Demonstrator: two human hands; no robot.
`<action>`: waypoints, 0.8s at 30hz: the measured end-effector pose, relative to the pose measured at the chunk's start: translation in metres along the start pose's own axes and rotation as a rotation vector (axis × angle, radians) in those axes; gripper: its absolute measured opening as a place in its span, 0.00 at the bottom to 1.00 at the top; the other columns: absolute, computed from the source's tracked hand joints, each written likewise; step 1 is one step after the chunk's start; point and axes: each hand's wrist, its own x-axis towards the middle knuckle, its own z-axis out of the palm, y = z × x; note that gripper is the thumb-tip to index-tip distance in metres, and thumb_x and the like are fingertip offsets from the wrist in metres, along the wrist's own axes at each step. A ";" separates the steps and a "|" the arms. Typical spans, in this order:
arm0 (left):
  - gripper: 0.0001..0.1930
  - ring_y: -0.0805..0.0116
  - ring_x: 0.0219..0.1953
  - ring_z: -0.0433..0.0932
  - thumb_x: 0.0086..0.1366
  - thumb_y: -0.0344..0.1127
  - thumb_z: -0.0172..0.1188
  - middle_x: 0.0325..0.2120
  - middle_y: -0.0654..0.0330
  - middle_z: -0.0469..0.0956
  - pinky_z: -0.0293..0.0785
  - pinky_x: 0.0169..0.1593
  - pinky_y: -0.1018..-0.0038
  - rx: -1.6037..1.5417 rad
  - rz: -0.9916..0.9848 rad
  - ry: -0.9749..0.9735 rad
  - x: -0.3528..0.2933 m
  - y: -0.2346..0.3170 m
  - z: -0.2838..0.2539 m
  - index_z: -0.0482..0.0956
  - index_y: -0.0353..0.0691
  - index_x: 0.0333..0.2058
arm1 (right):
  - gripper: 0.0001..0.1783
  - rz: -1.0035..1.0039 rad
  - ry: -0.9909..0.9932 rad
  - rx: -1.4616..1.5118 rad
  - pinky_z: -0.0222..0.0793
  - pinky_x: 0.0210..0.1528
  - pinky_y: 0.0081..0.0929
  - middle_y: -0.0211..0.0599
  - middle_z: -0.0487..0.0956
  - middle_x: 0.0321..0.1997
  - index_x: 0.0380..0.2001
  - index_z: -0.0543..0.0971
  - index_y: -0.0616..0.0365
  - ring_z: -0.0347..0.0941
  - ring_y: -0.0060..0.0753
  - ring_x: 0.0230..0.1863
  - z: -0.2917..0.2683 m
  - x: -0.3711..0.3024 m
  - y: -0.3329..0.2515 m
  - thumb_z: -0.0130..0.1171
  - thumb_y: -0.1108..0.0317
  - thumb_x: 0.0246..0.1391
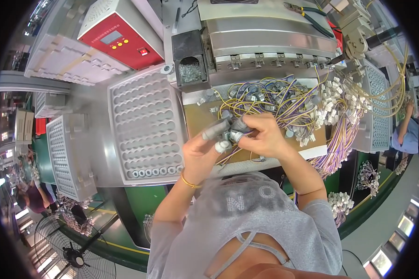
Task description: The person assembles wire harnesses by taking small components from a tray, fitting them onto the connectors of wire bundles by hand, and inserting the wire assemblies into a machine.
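Left hand [204,145]: fingers in grey fingertip covers, curled closed around a small grey ring-shaped part [227,136] at bench centre. Right hand [261,136]: closed, pinching the same part from the other side, touching the left hand. Wire bundle [270,100]: yellow, purple and blue leads, heaped just behind the hands. Grey slotted tray [146,121]: left of the hands, one row of rings along its near edge. Red control box [121,39]: far left.

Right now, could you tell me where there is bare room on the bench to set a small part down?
The brown board is bare left of the hands, beside the grey cell tray, whose upper cells are empty. Right of the right hand, the wire bundle crowds everything.
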 end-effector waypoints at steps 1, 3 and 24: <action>0.16 0.77 0.35 0.72 0.52 0.21 0.56 0.40 0.59 0.73 0.70 0.33 0.84 0.068 0.023 0.003 0.002 -0.001 -0.001 0.72 0.33 0.43 | 0.04 -0.052 -0.012 -0.033 0.58 0.16 0.16 0.28 0.68 0.13 0.17 0.71 0.64 0.60 0.12 0.16 0.000 0.000 -0.001 0.55 0.75 0.35; 0.15 0.78 0.34 0.72 0.52 0.22 0.57 0.39 0.59 0.74 0.70 0.33 0.84 0.009 -0.038 0.028 0.006 0.000 0.002 0.73 0.33 0.41 | 0.04 -0.004 -0.035 -0.044 0.58 0.17 0.15 0.27 0.69 0.14 0.18 0.71 0.64 0.61 0.12 0.16 0.000 -0.001 0.002 0.54 0.75 0.36; 0.11 0.63 0.20 0.69 0.42 0.25 0.58 0.19 0.58 0.72 0.68 0.25 0.71 1.011 0.399 -0.165 -0.012 -0.071 0.003 0.78 0.38 0.30 | 0.06 0.253 0.601 0.384 0.53 0.10 0.14 0.29 0.69 0.13 0.16 0.68 0.61 0.63 0.16 0.10 -0.005 0.057 0.026 0.51 0.75 0.43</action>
